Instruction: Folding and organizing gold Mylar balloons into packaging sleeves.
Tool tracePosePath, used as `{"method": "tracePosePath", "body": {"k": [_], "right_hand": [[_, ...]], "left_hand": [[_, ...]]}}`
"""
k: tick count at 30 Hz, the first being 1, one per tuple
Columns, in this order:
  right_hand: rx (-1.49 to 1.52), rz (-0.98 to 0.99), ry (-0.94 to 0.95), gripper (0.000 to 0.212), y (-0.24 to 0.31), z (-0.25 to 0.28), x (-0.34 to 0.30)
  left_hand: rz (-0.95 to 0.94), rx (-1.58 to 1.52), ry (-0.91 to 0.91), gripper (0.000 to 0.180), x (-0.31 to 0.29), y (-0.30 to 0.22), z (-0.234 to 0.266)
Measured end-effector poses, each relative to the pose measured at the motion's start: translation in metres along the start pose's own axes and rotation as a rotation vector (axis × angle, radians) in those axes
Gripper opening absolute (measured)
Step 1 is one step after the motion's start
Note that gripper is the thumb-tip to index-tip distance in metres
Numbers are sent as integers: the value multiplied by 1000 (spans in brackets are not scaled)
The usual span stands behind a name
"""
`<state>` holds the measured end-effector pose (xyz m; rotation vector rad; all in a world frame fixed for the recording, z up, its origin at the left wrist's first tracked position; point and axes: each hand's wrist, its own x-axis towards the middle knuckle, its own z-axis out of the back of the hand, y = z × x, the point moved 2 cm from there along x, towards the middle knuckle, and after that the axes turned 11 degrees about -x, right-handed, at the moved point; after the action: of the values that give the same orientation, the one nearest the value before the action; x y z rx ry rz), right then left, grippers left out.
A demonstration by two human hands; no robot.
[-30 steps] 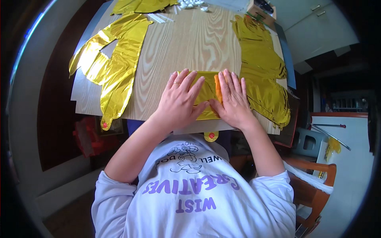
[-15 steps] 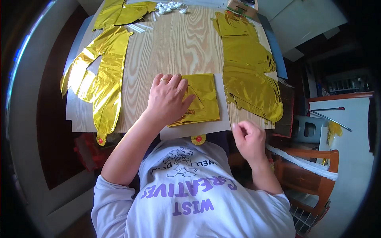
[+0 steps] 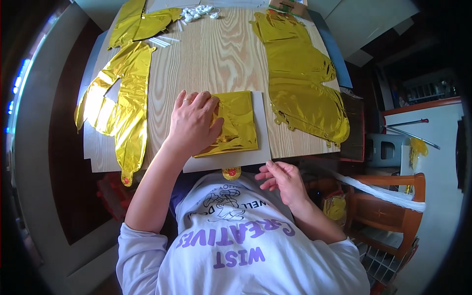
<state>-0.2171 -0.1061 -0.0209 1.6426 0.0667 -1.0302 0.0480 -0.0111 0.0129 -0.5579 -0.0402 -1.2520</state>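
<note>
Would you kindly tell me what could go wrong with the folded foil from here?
With the right hand off the folded foil, its right side might lift, since only the left hand is on it. The gold tab pokes past the front edge of the pale sheet toward the shirt, so it could snag.

A foil packet (image 3: 238,118) lies on a board (image 3: 262,128) at the near edge of the table (image 3: 196,64), between a foil piece (image 3: 132,98) on the left and foil sheets (image 3: 300,83) on the right; sticks (image 3: 160,43) and rolls (image 3: 196,14) lie farther back, a box (image 3: 290,6) behind the foil sheets
</note>
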Motion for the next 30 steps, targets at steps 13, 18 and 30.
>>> {"method": "tracePosePath", "body": {"k": [13,18,30], "right_hand": [[167,-37,155,23,14,-11,2],[-194,-116,217,21,24,73,-27],[-480,655,-436,24,175,143,-14]], "left_hand": [[20,-34,27,35,-5,2,2],[26,-18,37,36,-6,2,-1],[74,-157,-113,43,-23,5,-11]]}}
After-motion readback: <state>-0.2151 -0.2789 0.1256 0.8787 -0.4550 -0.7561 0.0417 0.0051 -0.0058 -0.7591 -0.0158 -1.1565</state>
